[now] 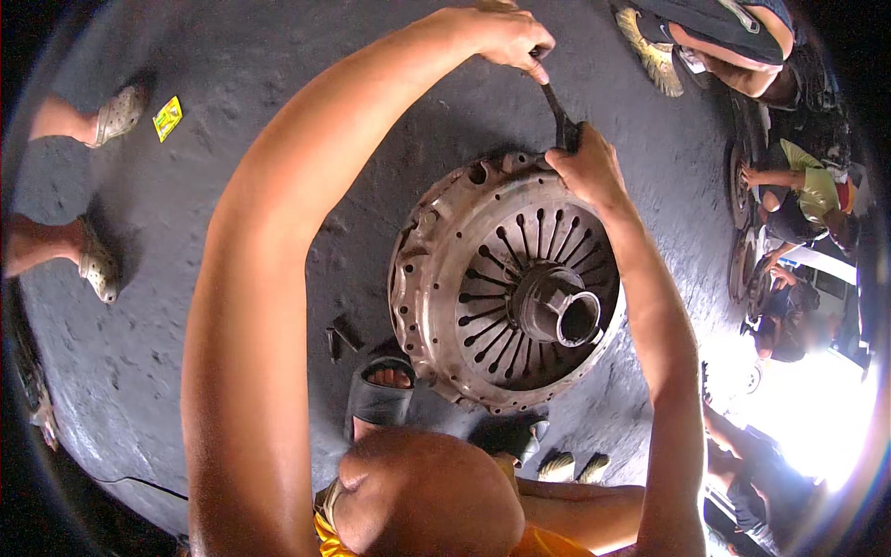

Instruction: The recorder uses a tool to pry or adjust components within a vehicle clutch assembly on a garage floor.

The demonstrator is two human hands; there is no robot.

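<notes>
A large round clutch pressure plate (432,325) stands on the dark floor, its slotted spring fingers and central hub tilted toward me and to the right. Across its far side reaches my left hand (515,39), closed around the far end of a dark metal bar (559,111). The bar slants down and widens where my right hand (589,169) is wrapped round it, just over the plate's upper rim. What the bar's lower end meets is hidden by my right hand.
My sandalled foot (382,395) is near the plate's lower left, beside two small dark cylindrical pieces (342,338). A yellow packet (167,120) lies at the far left near another person's clogs (119,116). Several people crouch along the right by more round parts (740,186).
</notes>
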